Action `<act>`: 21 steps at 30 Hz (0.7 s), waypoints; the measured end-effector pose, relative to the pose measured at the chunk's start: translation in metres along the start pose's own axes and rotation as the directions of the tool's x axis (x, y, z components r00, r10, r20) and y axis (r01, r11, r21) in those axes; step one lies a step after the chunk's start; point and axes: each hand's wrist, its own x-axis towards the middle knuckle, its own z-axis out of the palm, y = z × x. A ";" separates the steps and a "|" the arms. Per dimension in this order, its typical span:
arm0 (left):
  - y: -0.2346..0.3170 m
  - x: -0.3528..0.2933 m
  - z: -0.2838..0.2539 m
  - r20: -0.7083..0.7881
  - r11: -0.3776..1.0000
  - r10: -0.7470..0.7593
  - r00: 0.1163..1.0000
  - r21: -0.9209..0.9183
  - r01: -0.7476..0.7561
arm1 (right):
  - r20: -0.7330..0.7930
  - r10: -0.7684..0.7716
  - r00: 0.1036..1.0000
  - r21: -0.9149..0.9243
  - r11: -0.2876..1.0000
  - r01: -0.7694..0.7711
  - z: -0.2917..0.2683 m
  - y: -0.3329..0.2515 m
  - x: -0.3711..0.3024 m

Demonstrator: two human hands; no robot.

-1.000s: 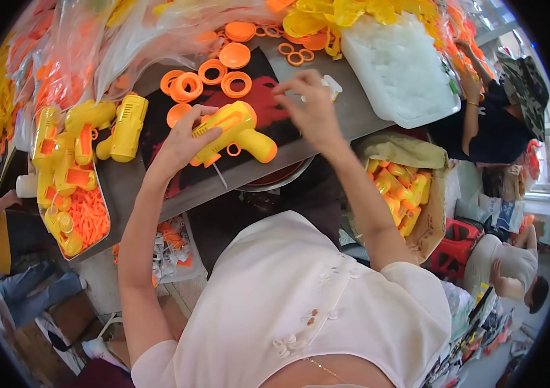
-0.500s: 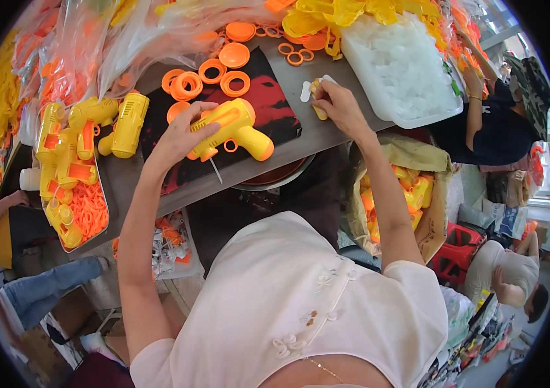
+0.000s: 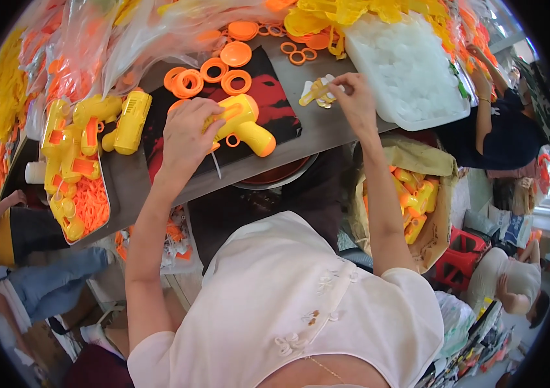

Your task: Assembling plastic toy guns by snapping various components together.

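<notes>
My left hand (image 3: 187, 132) is closed round the rear end of a yellow toy gun (image 3: 239, 113), which lies on a dark red-and-black sheet (image 3: 271, 97). Its rounded grip points to the lower right, with an orange ring-shaped trigger (image 3: 232, 140) beside it. A thin white rod (image 3: 217, 167) juts out past the table's front edge below my fingers. My right hand (image 3: 355, 100) has its thumb and fingertips pinched together by a small yellow piece (image 3: 313, 96) and several small white pieces (image 3: 328, 101). What sits between those fingertips is too small to make out.
Orange rings (image 3: 236, 82) and caps (image 3: 236, 54) lie behind the gun. A white tub (image 3: 410, 119) of translucent pieces stands right. At left, a tray (image 3: 108, 216) holds yellow guns and orange parts. A sack (image 3: 440, 249) of yellow parts is below right. People work on both sides.
My right hand has lifted slightly and moved right; the yellow piece now appears over white pieces. My left hand has turned and shifted on the toy gun, covering more of its rear.
</notes>
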 end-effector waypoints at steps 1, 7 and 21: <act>0.001 0.000 0.000 -0.021 0.999 0.037 0.999 0.036 -0.037 | 0.012 -0.007 1.000 0.012 1.000 0.007 -0.002 -0.001 -0.001; -0.003 0.000 0.003 -0.007 0.995 -0.036 0.999 -0.091 0.035 | 0.397 0.186 0.899 0.678 0.600 -0.424 0.005 -0.050 -0.014; -0.010 -0.013 0.017 -0.116 0.939 -0.119 0.986 -0.337 0.074 | 0.471 0.113 0.875 0.562 0.726 -0.396 0.087 -0.084 -0.017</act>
